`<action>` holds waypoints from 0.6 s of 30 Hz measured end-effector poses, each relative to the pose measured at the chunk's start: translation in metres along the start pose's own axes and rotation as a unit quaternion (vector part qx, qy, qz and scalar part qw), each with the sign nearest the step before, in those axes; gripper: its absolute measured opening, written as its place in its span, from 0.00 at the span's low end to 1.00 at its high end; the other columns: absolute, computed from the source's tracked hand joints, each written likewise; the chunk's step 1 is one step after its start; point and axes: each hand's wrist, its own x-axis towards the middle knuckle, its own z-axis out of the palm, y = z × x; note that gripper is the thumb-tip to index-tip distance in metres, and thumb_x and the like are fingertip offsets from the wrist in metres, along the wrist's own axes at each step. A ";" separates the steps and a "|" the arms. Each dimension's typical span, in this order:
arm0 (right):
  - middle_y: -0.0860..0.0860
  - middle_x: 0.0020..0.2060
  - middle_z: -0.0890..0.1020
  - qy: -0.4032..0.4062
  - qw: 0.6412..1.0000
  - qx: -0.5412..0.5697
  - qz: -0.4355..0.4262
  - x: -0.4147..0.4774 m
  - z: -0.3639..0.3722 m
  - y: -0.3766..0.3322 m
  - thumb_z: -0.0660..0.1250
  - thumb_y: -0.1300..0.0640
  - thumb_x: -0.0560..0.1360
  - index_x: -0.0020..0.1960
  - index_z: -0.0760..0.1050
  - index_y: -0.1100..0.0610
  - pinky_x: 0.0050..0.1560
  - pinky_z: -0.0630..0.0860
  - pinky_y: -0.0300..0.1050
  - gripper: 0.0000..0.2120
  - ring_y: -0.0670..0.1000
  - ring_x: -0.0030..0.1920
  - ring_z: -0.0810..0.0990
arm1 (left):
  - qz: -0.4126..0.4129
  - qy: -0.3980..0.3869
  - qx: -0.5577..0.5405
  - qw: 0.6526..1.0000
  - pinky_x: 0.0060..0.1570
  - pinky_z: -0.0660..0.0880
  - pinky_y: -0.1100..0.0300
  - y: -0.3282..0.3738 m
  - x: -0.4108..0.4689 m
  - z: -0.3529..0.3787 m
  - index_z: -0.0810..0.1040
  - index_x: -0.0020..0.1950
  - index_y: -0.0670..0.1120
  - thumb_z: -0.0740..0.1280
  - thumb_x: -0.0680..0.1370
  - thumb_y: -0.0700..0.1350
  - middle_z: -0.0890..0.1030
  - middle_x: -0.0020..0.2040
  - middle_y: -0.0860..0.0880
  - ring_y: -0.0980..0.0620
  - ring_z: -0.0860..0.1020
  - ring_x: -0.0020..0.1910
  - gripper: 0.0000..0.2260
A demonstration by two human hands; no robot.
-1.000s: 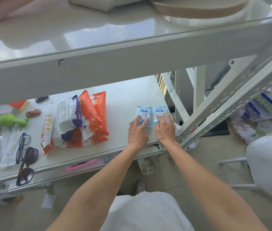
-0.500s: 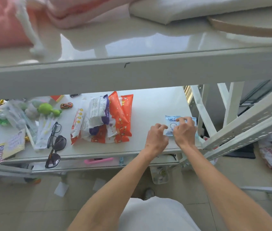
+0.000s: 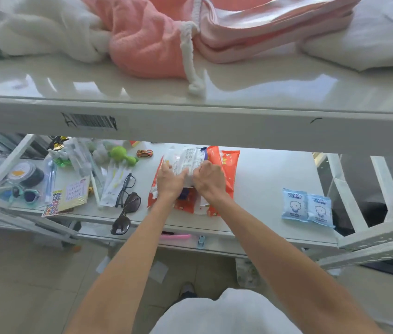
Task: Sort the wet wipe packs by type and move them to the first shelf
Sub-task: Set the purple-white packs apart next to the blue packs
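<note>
Blue mini packs (image 3: 307, 208) paired at 3 o'clock. My left hand (image 3: 170, 182) and right hand (image 3: 209, 183) grip white-purple pack (image 3: 190, 159) atop orange packs (image 3: 228, 165); next I'd lift it clear.

I identify a home storage corner: a white perforated-steel shelving rack (image 3: 190, 127) carries folded pink terry towels (image 3: 142, 44) on top, with a green plastic toy (image 3: 121, 154) and dark-lensed sunglasses (image 3: 128, 210) on the lower shelf's left half.

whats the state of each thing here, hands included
left hand, grips the white-purple pack
right hand, grips the same pack
white-purple pack, on top of orange packs, held
orange packs, piled, lying flat
blue packs, side by side, flat, untouched
sunglasses, one lens past the shelf edge
</note>
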 end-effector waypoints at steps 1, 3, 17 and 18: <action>0.66 0.50 0.85 -0.005 1.000 -0.002 0.023 0.000 0.002 -0.001 0.61 0.55 0.79 0.51 0.80 0.68 0.51 0.80 0.56 0.16 0.67 0.52 0.83 | -0.001 -0.026 -0.011 1.000 0.46 0.74 0.63 -0.001 0.001 -0.003 0.76 0.60 0.38 0.72 0.79 0.53 0.78 0.50 0.46 0.45 0.77 0.50 0.21; 0.66 0.51 0.84 -0.020 0.999 0.010 0.046 0.002 0.006 0.000 0.60 0.54 0.80 0.51 0.81 0.68 0.54 0.80 0.58 0.18 0.67 0.54 0.82 | 0.016 -0.061 -0.026 0.998 0.32 0.69 0.70 -0.002 0.004 -0.006 0.80 0.56 0.37 0.71 0.80 0.51 0.76 0.43 0.48 0.49 0.75 0.42 0.17; 0.54 0.33 0.81 0.041 0.954 0.259 0.143 -0.012 -0.001 -0.015 0.61 0.35 0.79 0.41 0.79 0.59 0.37 0.77 0.49 0.27 0.57 0.37 0.82 | 0.201 -0.049 -0.142 0.968 0.51 0.78 0.54 0.020 -0.026 -0.005 0.73 0.60 0.48 0.72 0.77 0.51 0.80 0.57 0.46 0.47 0.79 0.56 0.15; 0.55 0.36 0.84 0.033 0.950 0.276 0.140 -0.012 -0.007 -0.015 0.62 0.31 0.77 0.45 0.81 0.59 0.40 0.81 0.51 0.29 0.58 0.40 0.85 | 0.224 -0.042 -0.136 0.964 0.54 0.78 0.50 0.024 -0.032 -0.001 0.73 0.62 0.47 0.72 0.77 0.48 0.79 0.57 0.45 0.46 0.78 0.58 0.16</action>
